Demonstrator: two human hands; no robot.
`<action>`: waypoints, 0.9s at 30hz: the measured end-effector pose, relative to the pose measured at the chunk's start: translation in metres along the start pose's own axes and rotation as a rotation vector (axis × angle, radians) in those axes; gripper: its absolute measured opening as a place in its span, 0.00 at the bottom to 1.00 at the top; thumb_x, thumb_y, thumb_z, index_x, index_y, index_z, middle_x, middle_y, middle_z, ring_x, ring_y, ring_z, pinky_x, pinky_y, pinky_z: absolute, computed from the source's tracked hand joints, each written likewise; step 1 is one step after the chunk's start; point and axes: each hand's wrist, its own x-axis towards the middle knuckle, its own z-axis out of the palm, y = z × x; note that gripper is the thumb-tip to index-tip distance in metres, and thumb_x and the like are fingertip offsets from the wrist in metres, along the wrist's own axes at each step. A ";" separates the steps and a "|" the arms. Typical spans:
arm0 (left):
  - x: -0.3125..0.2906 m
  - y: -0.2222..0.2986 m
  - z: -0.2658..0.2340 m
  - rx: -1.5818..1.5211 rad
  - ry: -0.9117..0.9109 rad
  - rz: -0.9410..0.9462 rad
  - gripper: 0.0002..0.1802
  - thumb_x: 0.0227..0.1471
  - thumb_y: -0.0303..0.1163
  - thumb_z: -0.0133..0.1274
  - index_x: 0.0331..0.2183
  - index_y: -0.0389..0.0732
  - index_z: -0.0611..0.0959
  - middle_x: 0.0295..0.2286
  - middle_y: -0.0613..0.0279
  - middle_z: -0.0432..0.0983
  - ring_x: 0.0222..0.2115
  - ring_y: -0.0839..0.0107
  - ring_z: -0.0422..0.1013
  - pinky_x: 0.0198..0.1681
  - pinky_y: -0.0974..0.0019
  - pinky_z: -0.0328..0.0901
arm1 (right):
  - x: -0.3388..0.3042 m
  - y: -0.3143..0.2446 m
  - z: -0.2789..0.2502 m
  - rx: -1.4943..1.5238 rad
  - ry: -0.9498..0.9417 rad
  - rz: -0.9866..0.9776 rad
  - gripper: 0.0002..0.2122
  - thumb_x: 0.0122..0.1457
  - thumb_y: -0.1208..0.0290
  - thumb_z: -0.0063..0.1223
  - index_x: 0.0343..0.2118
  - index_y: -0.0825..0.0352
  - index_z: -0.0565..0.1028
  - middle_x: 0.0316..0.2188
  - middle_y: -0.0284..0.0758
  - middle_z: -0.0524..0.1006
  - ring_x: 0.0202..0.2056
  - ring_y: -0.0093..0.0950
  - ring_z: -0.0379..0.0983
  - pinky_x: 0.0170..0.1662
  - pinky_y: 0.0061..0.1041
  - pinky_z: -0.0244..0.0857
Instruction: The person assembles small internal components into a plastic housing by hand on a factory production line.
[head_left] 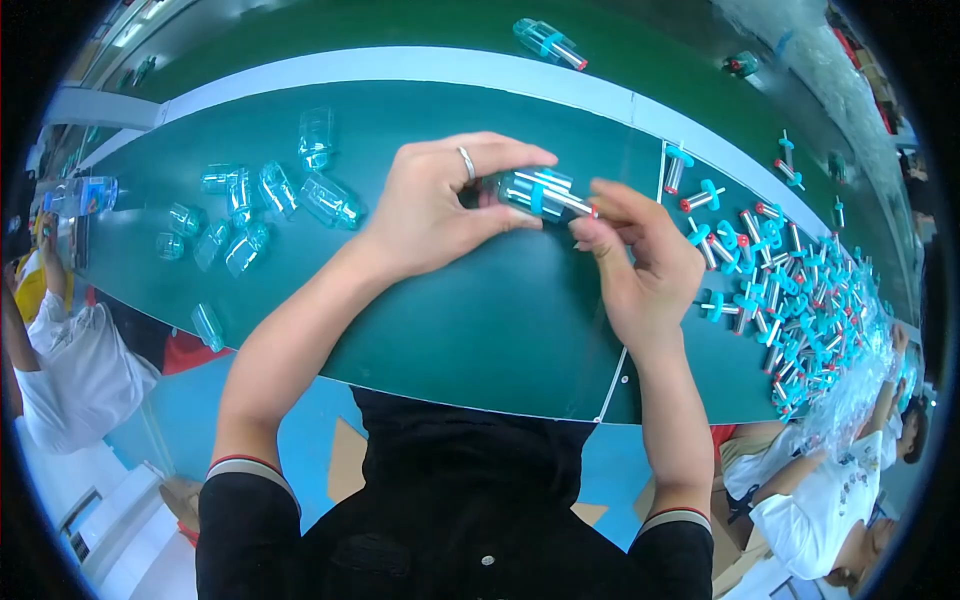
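Over the green table (470, 330), my left hand (425, 200) grips a clear plastic cup (517, 190) on its side, thumb and fingers around its wall. A silver tube (577, 205) with a teal collar and a red tip sits partly inside the cup and sticks out of its right end. At that red tip, my right hand (648, 255) pinches the tube between thumb and fingers. Several similar clear cups (330, 200) lie loose on the table's left part. A large pile of tubes with teal collars (790, 290) spreads over the right part.
A white rail (400, 65) runs along the far table edge. Beyond it, a green belt (440, 25) carries a joined cup and tube (550, 43). Clear plastic film (850, 390) lies by the pile. Co-workers sit at the left (80, 360) and right (830, 500).
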 end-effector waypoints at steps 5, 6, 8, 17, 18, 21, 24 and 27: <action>0.002 -0.004 0.005 -0.009 -0.041 -0.034 0.28 0.45 0.15 0.68 0.51 0.38 0.85 0.47 0.59 0.79 0.44 0.74 0.75 0.42 0.72 0.71 | -0.002 0.007 -0.001 0.044 -0.019 -0.037 0.06 0.54 0.86 0.64 0.35 0.74 0.82 0.29 0.41 0.83 0.26 0.24 0.82 0.30 0.21 0.76; 0.001 -0.004 0.006 -0.001 -0.041 -0.047 0.28 0.45 0.15 0.68 0.51 0.38 0.85 0.47 0.58 0.79 0.44 0.74 0.75 0.42 0.72 0.72 | -0.002 0.007 -0.001 0.053 -0.021 -0.049 0.06 0.55 0.88 0.62 0.35 0.75 0.82 0.29 0.41 0.83 0.26 0.24 0.82 0.30 0.21 0.76; 0.002 -0.003 0.007 0.006 -0.046 -0.061 0.28 0.45 0.15 0.68 0.51 0.38 0.85 0.47 0.58 0.79 0.43 0.74 0.75 0.42 0.72 0.72 | -0.001 0.009 0.000 0.061 -0.020 -0.058 0.06 0.55 0.90 0.61 0.35 0.76 0.82 0.29 0.41 0.83 0.26 0.24 0.81 0.29 0.20 0.76; 0.002 -0.003 0.007 0.069 -0.053 -0.059 0.28 0.45 0.17 0.69 0.50 0.40 0.86 0.45 0.60 0.80 0.41 0.77 0.76 0.37 0.75 0.70 | -0.001 0.013 0.002 0.083 -0.030 -0.092 0.06 0.55 0.91 0.60 0.33 0.76 0.81 0.30 0.42 0.83 0.26 0.25 0.82 0.28 0.21 0.76; 0.002 -0.003 0.007 0.079 -0.050 -0.046 0.27 0.45 0.18 0.70 0.50 0.41 0.86 0.45 0.60 0.81 0.40 0.77 0.75 0.36 0.75 0.70 | -0.002 0.013 0.002 0.087 -0.027 -0.086 0.06 0.55 0.90 0.60 0.33 0.76 0.81 0.30 0.42 0.83 0.26 0.25 0.82 0.28 0.21 0.76; 0.002 -0.003 0.007 0.091 -0.049 -0.032 0.27 0.44 0.19 0.70 0.49 0.41 0.86 0.44 0.60 0.81 0.39 0.78 0.75 0.35 0.76 0.69 | -0.002 0.012 0.003 0.097 -0.028 -0.069 0.05 0.55 0.90 0.60 0.33 0.76 0.81 0.30 0.42 0.83 0.26 0.25 0.82 0.28 0.21 0.76; 0.002 -0.003 0.008 0.091 -0.049 -0.037 0.27 0.44 0.19 0.70 0.49 0.41 0.86 0.44 0.60 0.81 0.39 0.78 0.75 0.35 0.76 0.69 | -0.003 0.014 0.004 0.104 -0.027 -0.056 0.05 0.55 0.90 0.60 0.33 0.76 0.81 0.30 0.42 0.83 0.26 0.26 0.82 0.28 0.21 0.76; 0.001 0.001 0.006 0.099 -0.050 -0.050 0.27 0.44 0.19 0.70 0.49 0.41 0.86 0.44 0.60 0.81 0.40 0.77 0.75 0.36 0.75 0.69 | -0.003 0.012 0.005 0.121 -0.022 -0.049 0.05 0.55 0.90 0.60 0.33 0.76 0.81 0.30 0.42 0.83 0.26 0.25 0.82 0.27 0.21 0.76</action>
